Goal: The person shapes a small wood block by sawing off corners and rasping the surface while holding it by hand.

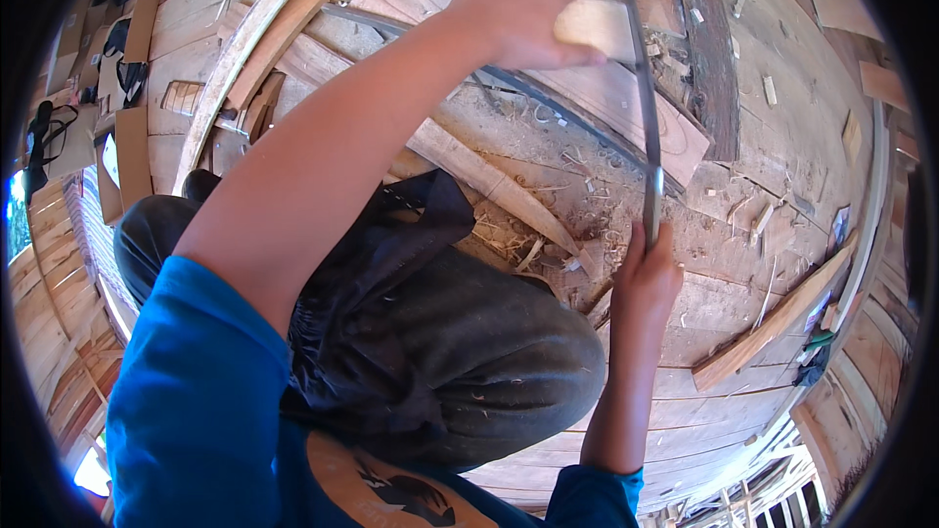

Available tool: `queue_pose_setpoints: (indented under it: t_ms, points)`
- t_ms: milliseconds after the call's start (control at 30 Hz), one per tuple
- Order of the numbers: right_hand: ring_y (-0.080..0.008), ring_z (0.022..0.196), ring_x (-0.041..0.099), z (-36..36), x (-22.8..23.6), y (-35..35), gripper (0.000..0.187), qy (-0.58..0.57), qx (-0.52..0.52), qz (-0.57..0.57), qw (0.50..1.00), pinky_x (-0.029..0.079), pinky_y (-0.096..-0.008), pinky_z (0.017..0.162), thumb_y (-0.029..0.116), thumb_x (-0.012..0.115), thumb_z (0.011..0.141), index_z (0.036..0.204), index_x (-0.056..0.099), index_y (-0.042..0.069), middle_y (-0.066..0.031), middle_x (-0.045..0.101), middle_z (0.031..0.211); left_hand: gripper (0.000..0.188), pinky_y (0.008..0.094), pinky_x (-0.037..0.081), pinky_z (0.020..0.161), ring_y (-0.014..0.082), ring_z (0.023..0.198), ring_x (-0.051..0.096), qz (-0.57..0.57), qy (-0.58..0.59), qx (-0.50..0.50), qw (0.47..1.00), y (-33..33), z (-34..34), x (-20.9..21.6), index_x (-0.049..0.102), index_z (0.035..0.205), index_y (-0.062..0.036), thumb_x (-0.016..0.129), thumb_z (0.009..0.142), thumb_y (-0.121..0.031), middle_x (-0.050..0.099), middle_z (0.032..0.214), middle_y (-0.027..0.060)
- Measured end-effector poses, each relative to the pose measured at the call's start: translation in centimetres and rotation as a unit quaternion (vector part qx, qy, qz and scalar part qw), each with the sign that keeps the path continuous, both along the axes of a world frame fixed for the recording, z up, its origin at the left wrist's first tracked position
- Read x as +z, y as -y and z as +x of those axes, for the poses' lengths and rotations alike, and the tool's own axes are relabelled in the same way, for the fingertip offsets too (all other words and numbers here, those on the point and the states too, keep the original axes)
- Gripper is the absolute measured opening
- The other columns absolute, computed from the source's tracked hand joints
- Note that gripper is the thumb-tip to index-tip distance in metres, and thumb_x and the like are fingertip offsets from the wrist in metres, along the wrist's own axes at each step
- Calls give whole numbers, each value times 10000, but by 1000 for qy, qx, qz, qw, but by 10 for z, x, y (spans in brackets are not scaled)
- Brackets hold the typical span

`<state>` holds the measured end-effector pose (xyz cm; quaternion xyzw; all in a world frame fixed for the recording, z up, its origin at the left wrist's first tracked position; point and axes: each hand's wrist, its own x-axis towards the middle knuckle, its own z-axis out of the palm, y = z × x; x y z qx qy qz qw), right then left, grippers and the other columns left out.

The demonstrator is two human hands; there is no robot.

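At the top middle, my left hand [518, 15] is closed on a small pale wooden block [594, 27], whose end sticks out from the fingers to the right. My right hand [648, 269] is a fist around the lower end of a long, narrow machete [648, 112]. Its dark blade points away from me, seen nearly edge-on, and passes close by the block's right end. Whether blade and block touch, I cannot tell. Under both lies a flat pinkish plank [577, 98] with dark-edged sides, set slantwise on the floor.
Curved wooden strips [259, 34] lie at the upper left, and a tapering piece [494, 176] is by my knee. A dark rough board [712, 68] is beyond the blade. Shavings and chips [602, 225] litter the plank floor. Another board [773, 318] rests at the right.
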<state>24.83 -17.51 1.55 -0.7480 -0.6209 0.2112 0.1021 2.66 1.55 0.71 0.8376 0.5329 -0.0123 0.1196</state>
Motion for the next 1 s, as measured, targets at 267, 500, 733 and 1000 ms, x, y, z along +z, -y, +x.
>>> queue_pose_setpoints:
  t_ms: [267,500,733,1000]
  points:
    - [-403,577,632,-9,-3,-11,196,5,-8,-28,1000,446,-485,452,230,525,979,908,512,47,-220,582,586,728,483,394,960,300,1098,593,37,-6,-8,999,5,1,-7,583,1202,-92,537,804,-700,648,1075,181]
    - [-418,554,610,-6,11,23,189,-10,-35,-13,999,430,-498,451,220,526,978,903,529,46,-216,576,573,722,481,391,952,301,1106,580,-5,-17,59,998,-4,-7,-5,587,1187,-69,546,808,-682,657,1081,136]
    - [-448,596,594,-15,6,-36,219,-32,-4,17,999,419,-514,503,204,524,978,881,520,9,-247,569,602,722,452,360,975,302,1103,557,51,31,-33,998,1,-11,-10,572,1181,-27,594,793,-635,631,1107,155]
    - [-385,513,590,11,57,28,231,-87,-150,24,985,387,-439,449,193,530,973,863,513,-9,-219,544,575,699,453,372,982,347,1076,547,131,126,16,983,16,-22,22,529,1121,13,699,748,-554,592,1080,208]
